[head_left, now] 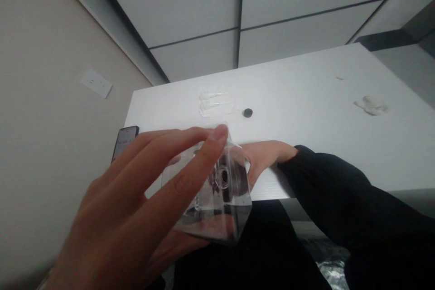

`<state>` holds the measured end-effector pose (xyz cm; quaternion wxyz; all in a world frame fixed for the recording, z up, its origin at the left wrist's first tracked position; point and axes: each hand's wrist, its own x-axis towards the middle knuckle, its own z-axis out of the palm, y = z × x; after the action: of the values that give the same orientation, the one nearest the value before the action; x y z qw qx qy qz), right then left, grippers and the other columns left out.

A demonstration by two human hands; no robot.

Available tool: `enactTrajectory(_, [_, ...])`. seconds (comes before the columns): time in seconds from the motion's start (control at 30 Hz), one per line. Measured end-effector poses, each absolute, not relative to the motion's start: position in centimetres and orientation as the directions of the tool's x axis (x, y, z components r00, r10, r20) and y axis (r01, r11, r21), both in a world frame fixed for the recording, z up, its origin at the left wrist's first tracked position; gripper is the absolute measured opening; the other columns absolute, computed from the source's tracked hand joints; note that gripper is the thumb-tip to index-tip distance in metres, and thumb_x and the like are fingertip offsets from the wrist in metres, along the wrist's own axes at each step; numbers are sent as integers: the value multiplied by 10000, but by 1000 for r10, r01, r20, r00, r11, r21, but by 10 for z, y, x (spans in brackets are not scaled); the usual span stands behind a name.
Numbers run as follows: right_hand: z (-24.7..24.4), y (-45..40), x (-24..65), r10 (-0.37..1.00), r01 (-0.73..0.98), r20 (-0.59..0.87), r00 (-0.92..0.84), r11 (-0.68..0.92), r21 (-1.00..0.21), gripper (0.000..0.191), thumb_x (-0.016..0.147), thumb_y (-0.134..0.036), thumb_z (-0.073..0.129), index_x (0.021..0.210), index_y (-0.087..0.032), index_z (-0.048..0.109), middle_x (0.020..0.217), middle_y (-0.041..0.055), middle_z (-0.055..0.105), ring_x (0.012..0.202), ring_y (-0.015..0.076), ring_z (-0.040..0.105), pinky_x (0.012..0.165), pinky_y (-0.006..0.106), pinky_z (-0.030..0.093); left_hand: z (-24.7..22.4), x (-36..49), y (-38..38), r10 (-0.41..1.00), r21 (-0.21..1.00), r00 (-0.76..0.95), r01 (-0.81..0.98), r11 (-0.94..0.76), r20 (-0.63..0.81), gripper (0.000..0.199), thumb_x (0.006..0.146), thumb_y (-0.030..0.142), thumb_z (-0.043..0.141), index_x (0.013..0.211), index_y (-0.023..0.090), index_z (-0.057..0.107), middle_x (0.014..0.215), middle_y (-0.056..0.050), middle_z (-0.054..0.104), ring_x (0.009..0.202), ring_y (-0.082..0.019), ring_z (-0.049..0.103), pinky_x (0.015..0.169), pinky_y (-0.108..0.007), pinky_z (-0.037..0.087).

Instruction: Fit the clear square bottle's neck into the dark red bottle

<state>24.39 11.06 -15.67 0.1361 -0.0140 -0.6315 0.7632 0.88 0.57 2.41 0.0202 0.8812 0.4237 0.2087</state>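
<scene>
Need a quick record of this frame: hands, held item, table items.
left hand: fingers spread across a clear plastic pack, holding it
right hand: in a black sleeve, against the pack's far side; grip unclear
pack contents: dark round object
white table: clear plastic sheet, black disc, crumpled white scrap, phone at the edge
wall: white outlet plate
</scene>
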Motion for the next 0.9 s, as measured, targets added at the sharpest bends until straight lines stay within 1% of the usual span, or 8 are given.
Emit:
enactTrajectory(0.07, [-158, 110, 244, 215, -191, 152, -965, -176, -966, 862, 605, -425, 1064, 1334, -124, 716, 1062, 59, 818, 1116, 249, 728, 986, 313, 575, 26, 11, 6, 688, 117, 646, 695, -709, 330, 700, 1032, 562, 644, 1681, 379, 453, 1558, 6, 659, 1249, -302, 741, 1086, -355, 637])
enactTrajectory(0.13, [-159, 111, 244, 216, -204, 167, -962, -162, -965, 861, 600, -428, 1066, 1325, -120, 717, 1103, 68, 818, 1154, 256, 718, 1014, 312, 561, 28, 13, 6, 687, 88, 657, 700, -709, 311, 696, 1054, 559, 605, 1697, 363, 426, 1567, 0, 648, 1276, -313, 728, 1081, -343, 634])
enactTrajectory(0.23, [-162, 112, 244, 213, -210, 177, -961, -143, -967, 748, 573, -430, 1074, 1175, -120, 755, 1176, 80, 808, 1168, 264, 714, 1029, 314, 554, 29, 15, 6, 705, 104, 646, 711, -695, 292, 682, 1063, 567, 587, 1699, 392, 414, 1557, 9, 656, 1292, -314, 722, 1066, -340, 644])
enactTrajectory(0.33, [-163, 113, 243, 197, -190, 161, -967, -138, -972, 668, 576, -423, 1072, 1075, -114, 753, 1124, 84, 811, 1142, 272, 717, 1012, 333, 563, 31, 16, 5, 704, 131, 652, 701, -701, 281, 694, 1058, 559, 608, 1703, 399, 404, 1546, 14, 665, 1308, -309, 716, 1032, -323, 664])
enactTrajectory(0.67, [-162, 113, 242, 211, -200, 173, -962, -112, -973, 652, 579, -470, 1065, 1050, -142, 753, 1013, 52, 809, 1365, 314, 642, 1174, 363, 482, 34, 17, 5, 734, 207, 627, 706, -677, 261, 756, 993, 594, 709, 1679, 449, 426, 1536, 16, 680, 1283, -325, 738, 972, -360, 697])
enactTrajectory(0.77, [-158, 113, 243, 180, -195, 169, -969, -142, -970, 717, 620, -436, 1055, 1180, -123, 734, 1186, 99, 809, 1377, 319, 644, 1161, 363, 500, 35, 18, 5, 744, 216, 617, 714, -666, 255, 745, 985, 607, 714, 1666, 461, 448, 1533, 19, 681, 1271, -322, 742, 937, -351, 706])
enactTrajectory(0.83, [-156, 113, 244, 187, -172, 144, -972, -142, -975, 896, 635, -438, 1049, 1378, -116, 667, 1416, 151, 738, 1386, 328, 646, 1135, 359, 523, 36, 19, 6, 744, 207, 621, 716, -666, 247, 733, 991, 608, 701, 1665, 462, 451, 1525, 11, 687, 1267, -322, 740, 891, -344, 713])
enactTrajectory(0.9, [-154, 112, 245, 209, -165, 137, -968, -121, -979, 1058, 631, -454, 1048, 1522, -126, 579, 1555, 173, 651, 1437, 342, 614, 1151, 350, 511, 36, 21, 7, 738, 189, 629, 715, -672, 244, 723, 1002, 601, 682, 1669, 450, 448, 1507, -7, 699, 1263, -324, 740, 850, -339, 717])
